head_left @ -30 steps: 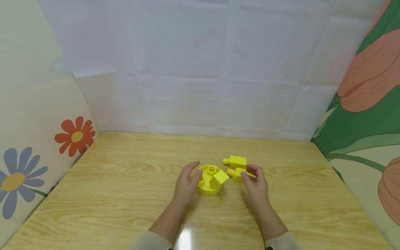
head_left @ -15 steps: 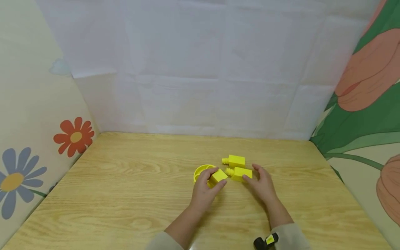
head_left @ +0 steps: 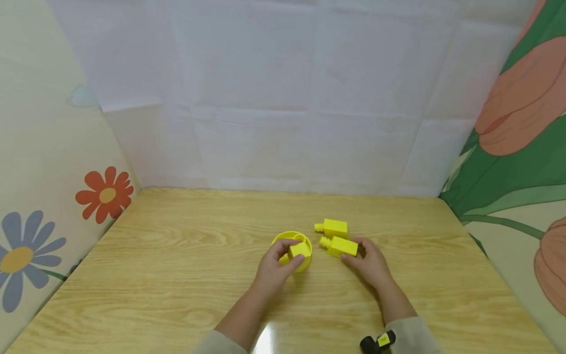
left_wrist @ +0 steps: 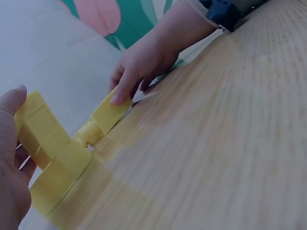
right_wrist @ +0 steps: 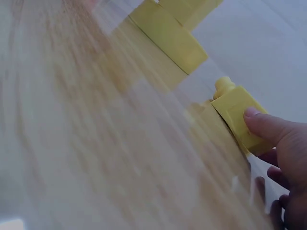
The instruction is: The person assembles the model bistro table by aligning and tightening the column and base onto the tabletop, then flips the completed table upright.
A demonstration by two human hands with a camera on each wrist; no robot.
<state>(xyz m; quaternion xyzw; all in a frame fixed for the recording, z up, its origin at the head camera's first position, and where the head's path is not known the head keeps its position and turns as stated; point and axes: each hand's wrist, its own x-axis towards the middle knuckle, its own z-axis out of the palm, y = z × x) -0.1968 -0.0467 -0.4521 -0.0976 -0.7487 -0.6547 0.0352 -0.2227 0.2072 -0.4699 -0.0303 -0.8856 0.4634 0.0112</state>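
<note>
My left hand [head_left: 271,268] grips a yellow rectangular block [head_left: 299,249] that stands upright on a round yellow base [head_left: 304,266]. In the left wrist view, the thumb and fingers hold this block [left_wrist: 45,127] from either side above the base's curved wall [left_wrist: 64,175]. To the right, my right hand [head_left: 372,265] pinches the plain end of a second yellow block [head_left: 344,247], whose threaded, screw-like end points left towards the base. The thumb lies on its face in the right wrist view, with the threaded end [right_wrist: 223,85] free.
Just behind the pinched block lies a similar yellow block [head_left: 335,228], its threaded end also pointing left. Everything rests on a wood-grain table [head_left: 190,275]. A white cloth [head_left: 265,108] hangs at the back, with flower-patterned cloth [head_left: 513,113] at the sides.
My left hand has gone from the base's left side to the upright block, and block and hand have shifted left. The right hand briefly loosened on its block, then pinched it again.
</note>
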